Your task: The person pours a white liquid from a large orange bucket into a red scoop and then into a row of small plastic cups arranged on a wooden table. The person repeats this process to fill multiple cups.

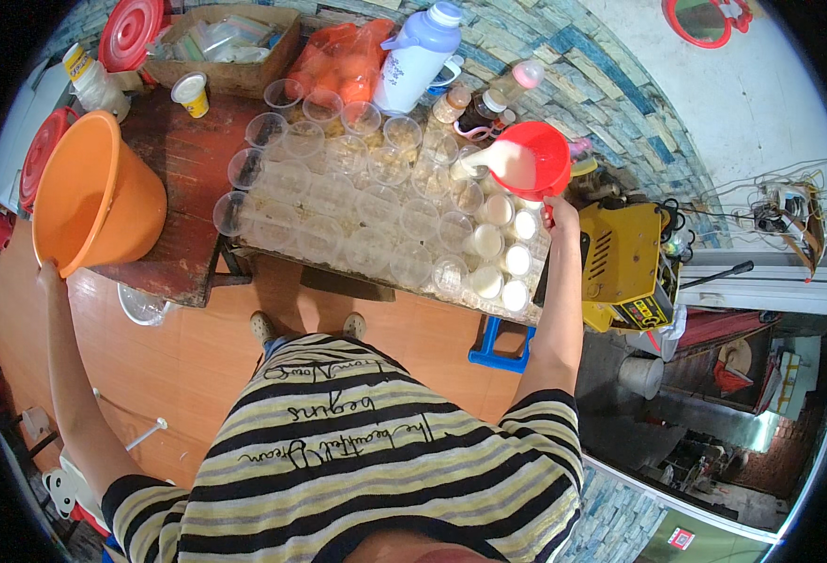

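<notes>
My left hand (50, 276) grips the near rim of a large orange plastic bucket (132, 204), which tilts on the dark red table. Its contents are out of sight. In my right hand (561, 215) is the handle of a red plastic scoop (550, 151). The scoop tips leftward, and a milky white liquid (508, 163) runs from its lip into a clear plastic cup (464, 169). Rows of clear plastic cups (378, 204) stand on the worn board. Several at the right end hold white liquid, such as the filled cup (518, 260).
Behind the cups stand a white and lilac thermos (413, 63), an orange plastic bag (339, 63) and several bottles (491, 105). A cardboard box (244, 70) and a yellow cup (191, 95) sit back left. A yellow machine (621, 253) borders the right; a blue stool (501, 345) is below.
</notes>
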`<state>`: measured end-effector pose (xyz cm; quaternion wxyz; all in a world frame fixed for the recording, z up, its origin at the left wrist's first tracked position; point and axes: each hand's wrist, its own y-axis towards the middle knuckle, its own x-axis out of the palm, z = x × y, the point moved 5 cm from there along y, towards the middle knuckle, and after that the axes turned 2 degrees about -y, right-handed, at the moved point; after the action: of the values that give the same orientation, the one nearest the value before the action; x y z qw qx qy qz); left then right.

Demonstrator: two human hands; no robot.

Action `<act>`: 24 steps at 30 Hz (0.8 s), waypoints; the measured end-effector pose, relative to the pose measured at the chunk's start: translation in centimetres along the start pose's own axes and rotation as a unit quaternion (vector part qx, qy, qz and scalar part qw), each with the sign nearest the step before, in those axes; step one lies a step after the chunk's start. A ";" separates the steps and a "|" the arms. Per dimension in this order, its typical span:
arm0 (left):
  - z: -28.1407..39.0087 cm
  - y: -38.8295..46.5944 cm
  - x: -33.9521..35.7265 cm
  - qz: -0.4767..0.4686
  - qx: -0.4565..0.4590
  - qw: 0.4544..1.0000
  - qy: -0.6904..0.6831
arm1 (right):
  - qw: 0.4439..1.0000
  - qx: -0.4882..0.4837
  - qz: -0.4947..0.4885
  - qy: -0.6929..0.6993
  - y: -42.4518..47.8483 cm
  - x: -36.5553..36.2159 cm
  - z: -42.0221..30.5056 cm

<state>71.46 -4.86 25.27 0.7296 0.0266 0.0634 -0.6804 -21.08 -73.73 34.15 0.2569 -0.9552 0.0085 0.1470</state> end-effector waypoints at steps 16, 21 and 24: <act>-0.5 -0.7 0.4 0.017 -0.003 1.000 -0.005 | 1.000 -0.010 0.010 -0.026 0.1 0.0 0.1; 0.4 0.5 -0.7 0.007 0.016 0.999 -0.028 | 1.000 -0.006 -0.004 -0.015 0.6 0.5 0.5; -0.4 -1.8 1.4 0.009 -0.014 1.000 -0.026 | 1.000 0.002 0.006 -0.007 -0.6 -0.4 0.0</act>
<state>69.75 -6.31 24.83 0.7376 -0.0007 0.0542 -0.6730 -21.43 -73.21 34.57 0.2579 -0.9535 0.0124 0.1553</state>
